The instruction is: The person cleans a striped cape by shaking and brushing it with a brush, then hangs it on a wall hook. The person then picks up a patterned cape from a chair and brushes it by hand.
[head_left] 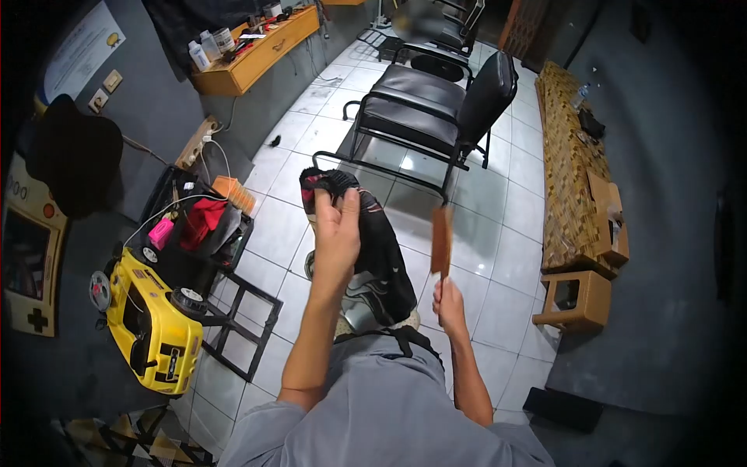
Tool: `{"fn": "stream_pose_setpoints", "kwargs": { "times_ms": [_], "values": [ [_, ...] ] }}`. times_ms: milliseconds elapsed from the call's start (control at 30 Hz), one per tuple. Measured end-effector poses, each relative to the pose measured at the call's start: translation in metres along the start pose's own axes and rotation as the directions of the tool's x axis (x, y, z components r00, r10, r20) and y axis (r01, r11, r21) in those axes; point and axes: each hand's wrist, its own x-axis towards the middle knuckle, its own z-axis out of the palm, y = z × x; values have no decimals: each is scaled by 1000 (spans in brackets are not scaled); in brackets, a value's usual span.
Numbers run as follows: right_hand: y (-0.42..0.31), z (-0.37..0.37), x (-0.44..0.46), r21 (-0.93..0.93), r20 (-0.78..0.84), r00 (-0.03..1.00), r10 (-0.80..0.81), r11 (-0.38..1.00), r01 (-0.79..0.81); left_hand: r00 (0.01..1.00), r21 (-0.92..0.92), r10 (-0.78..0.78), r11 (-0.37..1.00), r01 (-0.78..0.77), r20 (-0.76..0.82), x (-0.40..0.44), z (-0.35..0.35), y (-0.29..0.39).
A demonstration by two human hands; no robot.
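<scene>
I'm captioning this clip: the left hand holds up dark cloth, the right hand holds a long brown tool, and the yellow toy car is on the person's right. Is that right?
Not quite: the head view shows the yellow toy car on the person's left. The left hand does hold up dark cloth, and the right hand a long brown tool.

A black padded barber chair (pixel 412 105) stands on the white tiled floor (pixel 498 311). A yellow toy car (pixel 159 331) sits tipped near a black metal frame (pixel 241 319). Bottles (pixel 204 50), perhaps of hair product, stand on the wooden wall shelf (pixel 261 53).
</scene>
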Motion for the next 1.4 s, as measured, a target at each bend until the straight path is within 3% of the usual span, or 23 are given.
{"fn": "stream_pose_setpoints", "kwargs": {
  "times_ms": [67, 167, 200, 267, 300, 333, 400, 467, 533, 600, 667, 733, 800, 833, 867, 933, 967, 1000, 1067, 1133, 1267, 1333, 1400],
  "values": [
    [-69, 41, -27, 181, 6, 975, -224, 959, 219, 999, 6, 37, 999, -37, -32, -4, 1, -17],
    [-96, 68, -46, 372, 181, 960, -214, 919, 135, 997, 47, 65, 997, -63, -40, -10, 8, -35],
    [-87, 73, -45, 162, 228, 962, -148, 980, 112, 995, 106, 95, 990, -94, -9, -11, 10, -36],
    [-35, 87, -29, 43, 352, 914, -202, 979, 200, 978, 131, 207, 970, -206, 8, -14, 13, -28],
    [-11, 84, -23, -209, 361, 897, -257, 914, 346, 971, 51, 237, 970, -236, -23, -11, 10, -23],
    [13, 74, -17, -444, 383, 872, -305, 767, 463, 963, -29, 265, 963, -267, -59, -8, 5, -18],
    [77, 36, -6, -743, 493, 861, -126, 453, 492, 965, -148, 242, 956, -255, -99, -4, -7, 0],
    [115, 4, -1, -764, 459, 887, -54, 486, 425, 975, -190, 206, 957, -218, -83, -1, -27, 3],
    [133, -9, 14, -899, 183, 983, -5, 403, 169, 980, -224, 171, 956, -190, -104, -1, -41, -1],
    [95, -2, 16, -755, -1, 1000, -6, 655, 3, 988, -245, 117, 959, -140, -105, -4, -51, -7],
    [17, 32, 3, -149, -76, 991, 107, 982, -117, 992, -248, 65, 965, -89, -105, -6, -58, -11],
    [-70, 76, -30, 210, -20, 1000, -4, 978, 8, 995, -233, 20, 972, -44, -102, -9, -61, -15],
    [-106, 109, -49, 257, -54, 985, -164, 951, 172, 993, -180, 66, 980, -82, -93, -12, -61, -25],
    [-104, 117, -54, 251, 53, 956, -289, 930, 267, 995, -144, 54, 987, -66, -87, -13, -61, -26],
    [-94, 123, -52, 45, 127, 925, -359, 934, 356, 995, -149, 70, 986, -80, -75, -13, -62, -28],
    [-69, 157, -55, -390, 138, 774, -618, 684, 616, 993, -160, 103, 981, -110, -54, -15, -59, -16],
    [-47, 157, -55, -405, 193, 853, -484, 753, 519, 977, 30, 191, 981, -189, -98, -10, -73, -27],
    [-17, 154, -53, -427, 243, 909, -338, 804, 413, 989, -185, 125, 973, -138, -80, -11, -75, -8],
    [51, 126, -41, -569, 408, 877, -254, 681, 462, 983, -272, 128, 949, -159, -131, -6, -84, 12],
    [113, 83, -29, -822, 414, 889, 196, 500, 272, 989, -330, 103, 935, -133, -107, -1, -101, 20],
    [108, 58, -45, -941, -144, 958, 248, 267, -210, 996, -466, -90, 881, 82, 6, 7, -123, 29],
    [114, 47, -30, -929, -155, 987, -40, 346, -132, 985, -474, -158, 863, 174, 73, 7, -126, 25],
    [72, 58, -33, -537, -127, 990, -68, 844, -11, 973, -442, -198, 867, 229, 115, 3, -121, 18]
  ]
}}
